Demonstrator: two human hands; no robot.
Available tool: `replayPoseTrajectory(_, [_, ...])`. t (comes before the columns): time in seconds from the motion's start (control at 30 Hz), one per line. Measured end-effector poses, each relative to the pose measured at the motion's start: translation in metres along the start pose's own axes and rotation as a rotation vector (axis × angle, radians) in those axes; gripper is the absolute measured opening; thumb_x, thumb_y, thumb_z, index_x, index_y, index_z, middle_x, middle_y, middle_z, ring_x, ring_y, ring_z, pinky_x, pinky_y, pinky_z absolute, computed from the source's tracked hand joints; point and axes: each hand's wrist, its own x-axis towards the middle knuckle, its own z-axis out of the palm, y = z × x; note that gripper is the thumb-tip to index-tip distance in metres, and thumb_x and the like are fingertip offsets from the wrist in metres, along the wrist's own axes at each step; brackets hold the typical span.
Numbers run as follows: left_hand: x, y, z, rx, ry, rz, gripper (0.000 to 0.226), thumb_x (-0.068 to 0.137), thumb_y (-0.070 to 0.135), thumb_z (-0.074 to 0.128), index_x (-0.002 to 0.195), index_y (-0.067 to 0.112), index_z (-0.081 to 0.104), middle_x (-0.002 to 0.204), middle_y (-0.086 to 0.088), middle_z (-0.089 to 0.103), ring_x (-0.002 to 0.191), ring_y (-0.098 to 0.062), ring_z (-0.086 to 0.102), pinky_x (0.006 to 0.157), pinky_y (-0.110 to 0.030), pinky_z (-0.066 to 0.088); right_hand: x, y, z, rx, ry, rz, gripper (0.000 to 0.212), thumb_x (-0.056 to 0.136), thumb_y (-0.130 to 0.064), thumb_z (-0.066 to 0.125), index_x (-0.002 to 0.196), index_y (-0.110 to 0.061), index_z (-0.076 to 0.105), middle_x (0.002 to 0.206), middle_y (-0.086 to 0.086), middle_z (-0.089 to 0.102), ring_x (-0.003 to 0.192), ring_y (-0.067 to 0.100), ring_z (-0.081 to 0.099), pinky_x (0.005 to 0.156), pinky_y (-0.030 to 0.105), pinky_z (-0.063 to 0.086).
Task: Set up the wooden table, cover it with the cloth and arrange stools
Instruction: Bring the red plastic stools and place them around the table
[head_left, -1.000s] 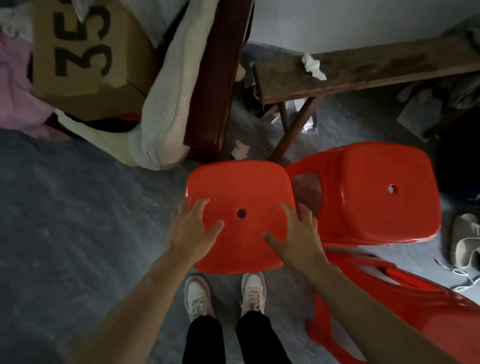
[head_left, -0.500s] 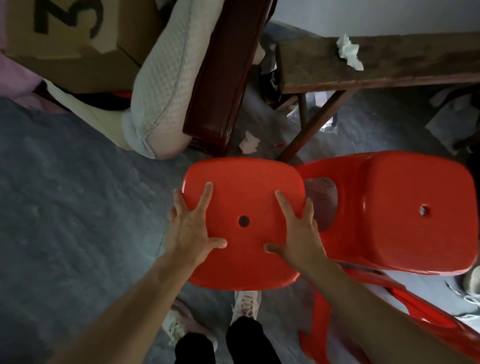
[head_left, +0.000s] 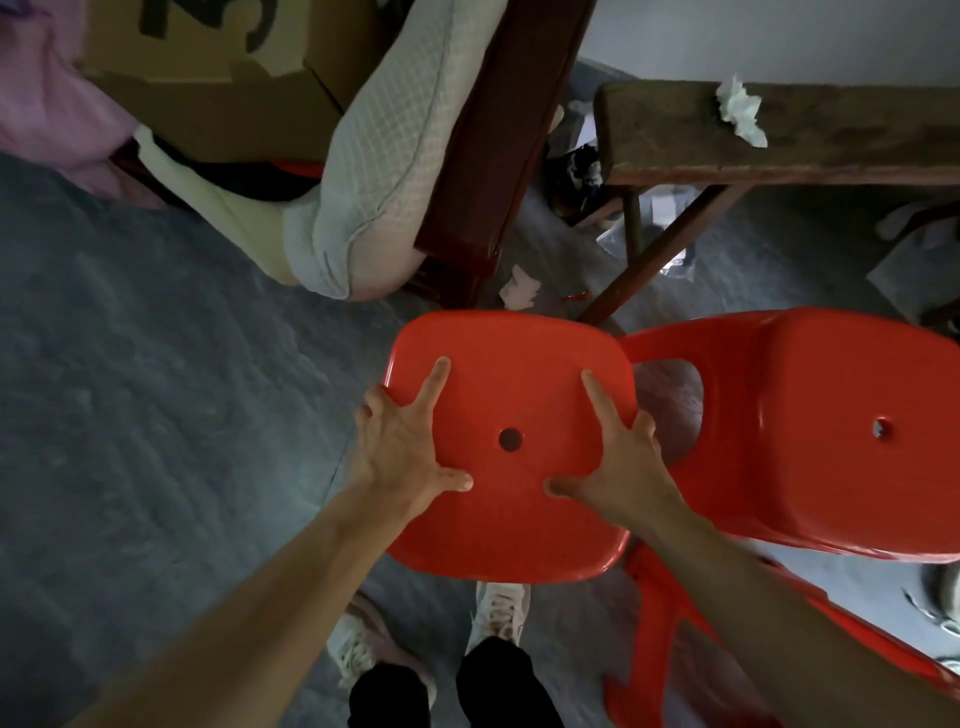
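both hands, left hand (head_left: 402, 452) and right hand (head_left: 618, 467), grip the red stool (head_left: 511, 395) seat edges.

Bare grey floor (head_left: 156, 415) open on the left, second red stool (head_left: 831, 441) close on the right, possibly touching, bedding (head_left: 374, 171) and wooden bench (head_left: 779, 140) blocking ahead, third red stool (head_left: 701, 649) lower right.
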Motion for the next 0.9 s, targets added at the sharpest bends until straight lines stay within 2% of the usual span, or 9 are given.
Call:
replayPoseTrajectory(0.2, [-0.052,-0.042,-0.019,-0.094,0.052,-0.02,0.139,0.049,0.053,0.092,0.145,0.06,-0.008,0.133,-0.014,0.029,0.124,-0.031,0.04,0.109,-0.046,0.04,-0.041,-0.029,0.017,-0.01,0.041,-0.075,0.123,0.059,-0.057,0.086,0.142,-0.068,-0.004,0.148,0.011,0.015,0.134,0.036,0.027,0.106,0.058,0.038])
replayPoseTrajectory(0.5, [-0.135,-0.105,-0.08,-0.179,0.131,-0.151,0.138,0.047,0.056,0.091,0.145,0.061,-0.005,0.136,-0.012,0.031,0.127,-0.031,0.039,0.106,-0.046,0.041,-0.11,-0.119,0.028,-0.133,0.041,-0.185,0.122,0.058,-0.059,0.085,0.142,-0.067,-0.004,0.148,0.014,0.018,0.133,0.038,0.03,0.102,0.062,0.04])
replayPoseTrajectory(0.7, [-0.213,-0.144,-0.147,-0.269,0.211,-0.213,0.138,0.044,0.055,0.092,0.145,0.063,-0.001,0.129,-0.011,0.034,0.122,-0.03,0.042,0.107,-0.045,0.041,-0.18,-0.188,0.013,-0.205,0.031,-0.315,0.12,0.061,-0.064,0.081,0.141,-0.067,-0.008,0.15,0.015,0.016,0.133,0.039,0.029,0.105,0.062,0.037])
replayPoseTrajectory(0.9, [-0.294,-0.171,-0.234,-0.313,0.315,-0.225,0.136,0.045,0.054,0.091,0.146,0.062,0.001,0.133,-0.012,0.03,0.123,-0.031,0.04,0.105,-0.046,0.041,-0.256,-0.274,-0.018,-0.262,0.041,-0.465,0.119,0.063,-0.065,0.08,0.143,-0.065,-0.008,0.152,0.015,0.014,0.136,0.041,0.026,0.108,0.061,0.033])
